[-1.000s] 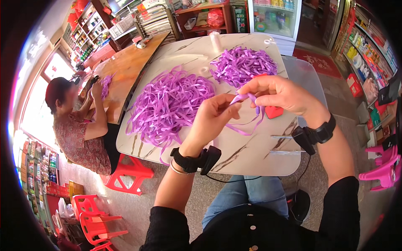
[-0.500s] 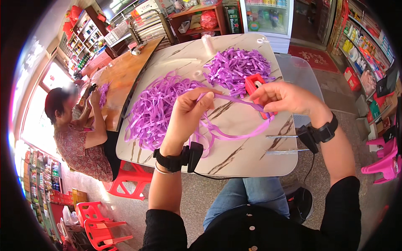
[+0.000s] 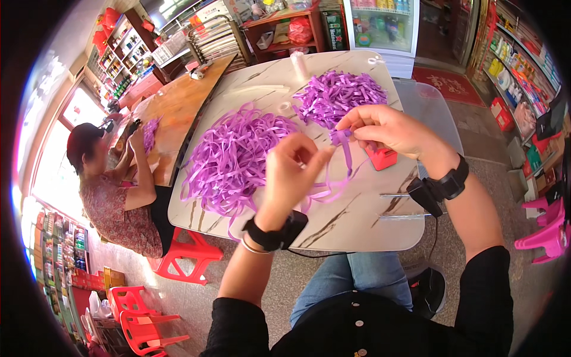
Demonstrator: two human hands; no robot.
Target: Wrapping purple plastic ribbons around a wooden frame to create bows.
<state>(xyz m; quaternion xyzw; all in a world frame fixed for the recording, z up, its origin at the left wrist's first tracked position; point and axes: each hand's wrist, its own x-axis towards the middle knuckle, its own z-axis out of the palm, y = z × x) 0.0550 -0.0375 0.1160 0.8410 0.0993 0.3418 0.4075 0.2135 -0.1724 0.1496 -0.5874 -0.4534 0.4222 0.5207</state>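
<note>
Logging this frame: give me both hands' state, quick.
Left hand: closed, pinching a thin purple ribbon strip.
Right hand: closed, pinching the same strip's upper end.

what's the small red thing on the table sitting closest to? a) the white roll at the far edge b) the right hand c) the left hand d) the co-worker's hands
b: the small red object lies on the marble-look table just under the right hand, which pinches a purple ribbon strip; the left hand is further off.
</note>
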